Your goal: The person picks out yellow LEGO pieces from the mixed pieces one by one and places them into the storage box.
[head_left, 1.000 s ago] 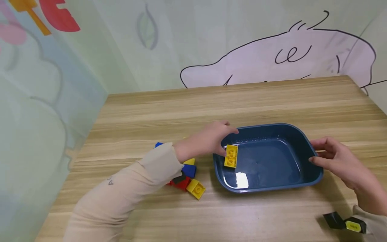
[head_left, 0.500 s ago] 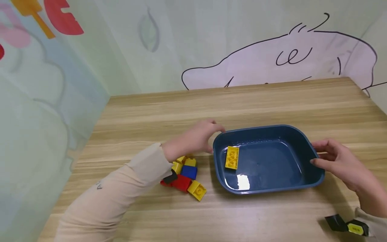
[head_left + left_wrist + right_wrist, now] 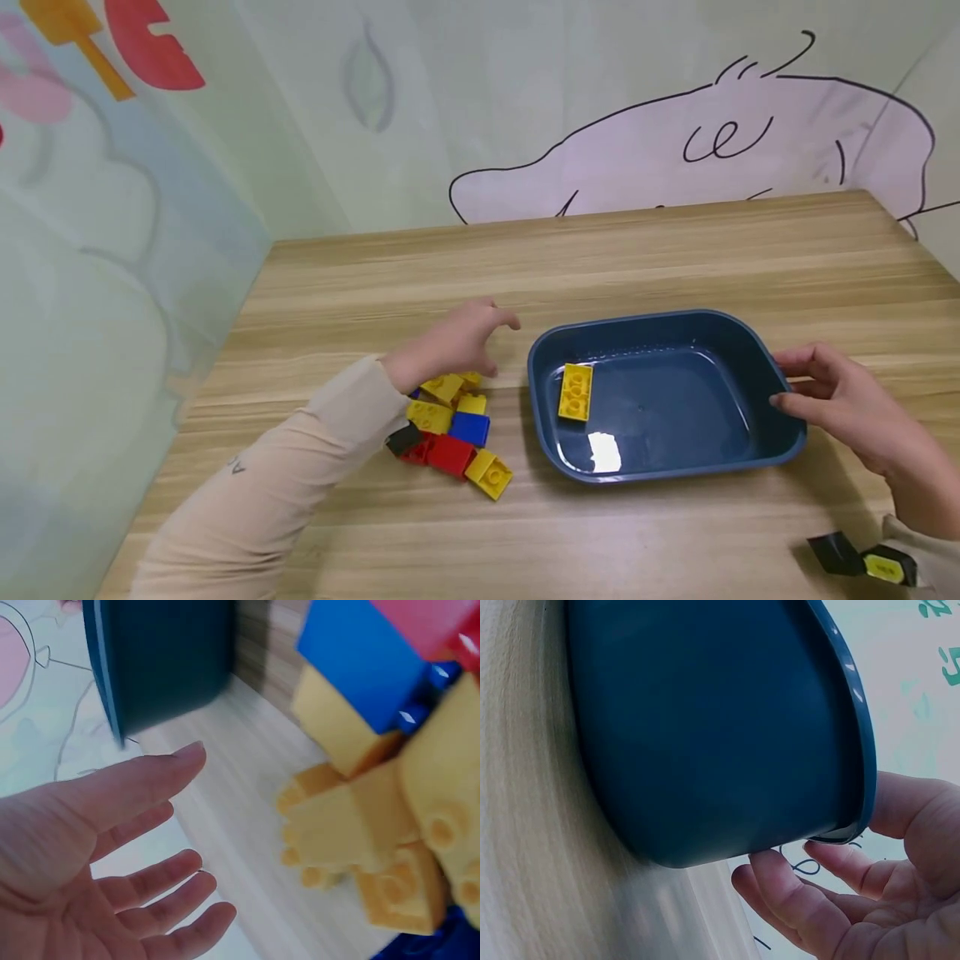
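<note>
My left hand [image 3: 450,337] hovers over the back of a pile of toy building bricks, thumb and fingers spread with nothing between them. The left wrist view shows its loosely bent fingers beside yellow bricks [image 3: 330,825] and a blue brick [image 3: 367,664]. My right hand [image 3: 851,408] grips the right end of a dark blue plastic tub [image 3: 660,400], thumb over the rim and fingers against the outer wall. Inside the tub, near its left end, one yellow brick [image 3: 575,392] lies with its hollow underside up.
Left of the tub, the pile also holds a red brick [image 3: 452,457], a blue brick [image 3: 471,429] and a yellow brick [image 3: 490,473] at its front. All stand on a wood-grain table [image 3: 637,542]. A wall with line drawings [image 3: 675,142] rises behind it.
My left hand has moved left, from above the tub's left rim to over the bricks. The yellow brick stays in the tub, and my right hand keeps its grip.
</note>
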`<state>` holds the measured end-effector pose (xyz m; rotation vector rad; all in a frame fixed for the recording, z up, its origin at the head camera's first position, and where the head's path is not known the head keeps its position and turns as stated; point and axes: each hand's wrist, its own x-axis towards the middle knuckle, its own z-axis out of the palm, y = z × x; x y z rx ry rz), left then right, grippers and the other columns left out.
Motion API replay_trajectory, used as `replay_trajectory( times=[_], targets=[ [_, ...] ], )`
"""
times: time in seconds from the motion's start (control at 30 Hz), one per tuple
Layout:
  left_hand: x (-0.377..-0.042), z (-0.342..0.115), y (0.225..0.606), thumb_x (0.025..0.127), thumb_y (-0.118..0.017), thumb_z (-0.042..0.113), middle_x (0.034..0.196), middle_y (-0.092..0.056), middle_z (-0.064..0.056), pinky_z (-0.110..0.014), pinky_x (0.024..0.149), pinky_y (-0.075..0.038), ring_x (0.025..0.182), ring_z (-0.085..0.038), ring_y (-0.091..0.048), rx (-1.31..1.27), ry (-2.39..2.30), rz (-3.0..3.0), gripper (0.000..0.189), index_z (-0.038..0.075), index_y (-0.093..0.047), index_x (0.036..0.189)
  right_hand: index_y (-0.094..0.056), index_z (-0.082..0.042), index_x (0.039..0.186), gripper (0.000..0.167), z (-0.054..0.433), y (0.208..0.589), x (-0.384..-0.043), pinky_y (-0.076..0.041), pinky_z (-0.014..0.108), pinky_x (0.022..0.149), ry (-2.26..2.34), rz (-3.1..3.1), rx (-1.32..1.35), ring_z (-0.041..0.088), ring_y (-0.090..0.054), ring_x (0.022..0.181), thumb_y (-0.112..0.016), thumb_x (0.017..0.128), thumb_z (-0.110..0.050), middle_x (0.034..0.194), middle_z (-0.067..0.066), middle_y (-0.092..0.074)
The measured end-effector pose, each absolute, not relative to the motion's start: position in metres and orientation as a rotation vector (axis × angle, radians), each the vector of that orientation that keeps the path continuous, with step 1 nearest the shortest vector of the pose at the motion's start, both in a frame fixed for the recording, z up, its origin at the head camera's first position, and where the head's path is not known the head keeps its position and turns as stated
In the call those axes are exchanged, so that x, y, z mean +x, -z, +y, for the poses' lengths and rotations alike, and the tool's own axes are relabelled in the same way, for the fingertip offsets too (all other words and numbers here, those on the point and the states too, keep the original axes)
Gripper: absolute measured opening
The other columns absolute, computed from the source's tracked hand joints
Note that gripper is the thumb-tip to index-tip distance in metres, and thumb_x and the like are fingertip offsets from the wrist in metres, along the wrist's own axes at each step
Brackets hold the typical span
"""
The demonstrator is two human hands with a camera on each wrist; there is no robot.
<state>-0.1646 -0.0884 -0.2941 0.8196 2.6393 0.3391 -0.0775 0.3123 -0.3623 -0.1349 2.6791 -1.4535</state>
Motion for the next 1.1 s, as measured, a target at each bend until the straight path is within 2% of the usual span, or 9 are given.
replay_trajectory(
  times=[0.23,0.33,0.5,0.73,0.9,1.1],
  targets=[
    [-0.169,-0.1,0.309,0.075,-0.077,0.009,0.121,-0.057,-0.014,-0.035,0.089,-0.046,0.103,-0.026,-0.052,0.808,-0.357,2.65,0.051,0.002,-0.057,0.122,-0.049,-0.002,0.109,0.029,0.313,0.362,-0.077,-0.051,0.02,0.06,1.471,2.678,-0.141,-0.004,-0.055,0.079,-0.063,0.084,0.004,0.095,-0.026,-0.052],
    [-0.169,-0.104,0.315,0.077,-0.075,0.008,0.119,-0.059,-0.014,-0.036,0.09,-0.045,0.104,-0.027,-0.053,0.81,-0.372,2.677,0.046,0.0,-0.059,0.119,-0.049,0.0,0.11,0.03,0.312,0.362,-0.076,-0.051,0.02,0.06,1.465,2.679,-0.136,-0.005,-0.055,0.079,-0.063,0.084,0.003,0.095,-0.026,-0.052],
    [-0.169,-0.108,0.325,0.075,-0.074,0.004,0.11,-0.061,-0.016,-0.036,0.085,-0.046,0.097,-0.027,-0.052,0.778,-0.397,2.725,0.037,-0.001,-0.063,0.109,-0.047,0.005,0.111,0.032,0.31,0.361,-0.075,-0.05,0.02,0.06,1.449,2.683,-0.13,-0.005,-0.055,0.079,-0.064,0.084,0.002,0.095,-0.026,-0.051],
    [-0.167,-0.111,0.333,0.073,-0.069,-0.001,0.1,-0.059,-0.016,-0.031,0.07,-0.045,0.083,-0.025,-0.049,0.681,-0.486,2.743,0.028,-0.002,-0.063,0.1,-0.049,-0.001,0.109,0.031,0.308,0.36,-0.072,-0.051,0.021,0.06,1.47,2.668,-0.134,0.0,-0.056,0.08,-0.066,0.083,0.0,0.096,-0.025,-0.052],
    [-0.166,-0.111,0.334,0.074,-0.068,-0.002,0.101,-0.058,-0.016,-0.03,0.069,-0.046,0.082,-0.024,-0.049,0.616,-0.496,2.764,0.027,-0.004,-0.063,0.101,-0.05,-0.008,0.105,0.029,0.307,0.359,-0.071,-0.051,0.02,0.06,1.523,2.643,-0.155,-0.003,-0.057,0.08,-0.062,0.083,0.006,0.097,-0.024,-0.053],
    [-0.166,-0.114,0.335,0.076,-0.068,0.0,0.098,-0.061,-0.016,-0.032,0.072,-0.047,0.08,-0.024,-0.051,0.623,-0.489,2.789,0.022,-0.005,-0.064,0.098,-0.049,-0.002,0.106,0.028,0.305,0.358,-0.07,-0.051,0.02,0.06,1.509,2.645,-0.162,-0.005,-0.056,0.081,-0.061,0.083,0.009,0.097,-0.025,-0.053]
  ],
)
